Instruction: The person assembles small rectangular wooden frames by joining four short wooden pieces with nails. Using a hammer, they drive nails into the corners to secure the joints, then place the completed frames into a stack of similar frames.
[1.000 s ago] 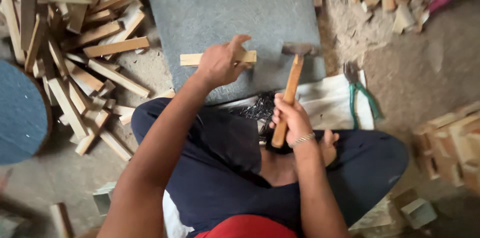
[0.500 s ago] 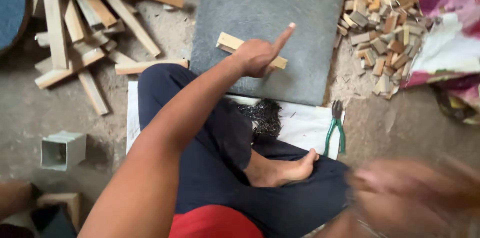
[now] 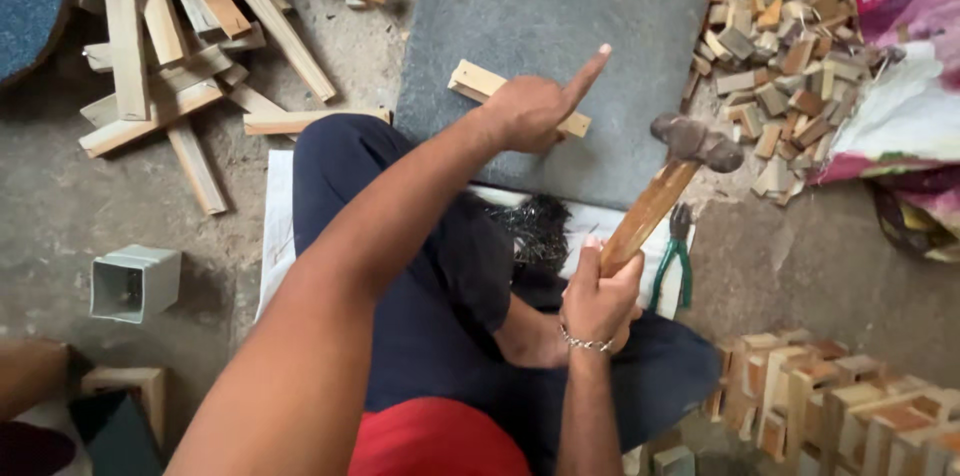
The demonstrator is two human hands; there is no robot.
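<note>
My left hand (image 3: 540, 111) presses a short wooden strip (image 3: 480, 83) onto a grey stone slab (image 3: 560, 6), with the index finger stretched out. My right hand (image 3: 600, 301) grips the wooden handle of a hammer (image 3: 665, 186). The hammer's metal head hangs over the slab's right edge, a little to the right of the strip. I sit cross-legged in dark trousers, knees just below the slab.
Long wooden strips (image 3: 190, 46) lie piled at the upper left. Small wood offcuts (image 3: 775, 56) are heaped at the upper right beside a pink cloth (image 3: 900, 86). Green-handled pliers (image 3: 675, 261) and a clump of dark nails (image 3: 530, 226) lie on a white sheet. Assembled wooden blocks (image 3: 850, 406) stand at lower right; a white square tube piece (image 3: 135, 281) sits at left.
My right hand has come back into view holding the hammer beside the slab, after being a blur at the lower right. My left hand has stayed on the strip.
</note>
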